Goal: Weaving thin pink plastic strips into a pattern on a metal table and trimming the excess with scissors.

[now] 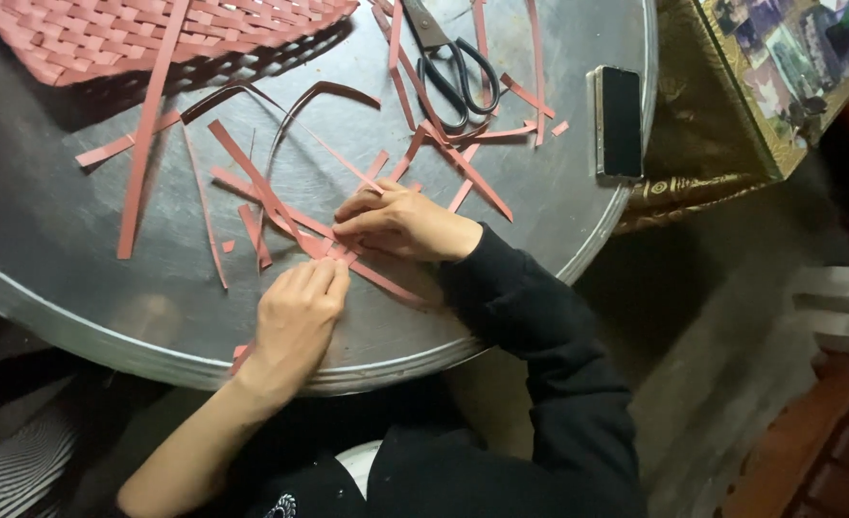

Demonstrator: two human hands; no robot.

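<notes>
Round metal worktop [79, 297], filling the upper left and centre of the frame; grey, dull sheen, raised rim.

Crossed red strips [333, 247], lying at the centre of the frame on the worktop, a small woven start of flat reddish bands; both hands are pressing on it.

Left hand [295, 317], lower centre, lying palm down; fingers [324, 278] are resting flat and together on the near edge of the crossed strips, pressing rather than clasping.

Right hand [400, 223], just above and right of the left, black sleeve [530, 326] reaching to the wrist; its fingers are curling over the strips and pinching one at the crossing (the exact grip is hidden beneath the knuckles).

Loose red strips [141, 163], lying scattered across the worktop, long and short, some curling.

Woven red mat [108, 34], upper left corner, partly out of frame.

Scissors [453, 67], black handles, lying at upper centre among offcuts, well apart from the hands.

Phone [620, 120], dark screen, lying at the worktop's right edge.
</notes>
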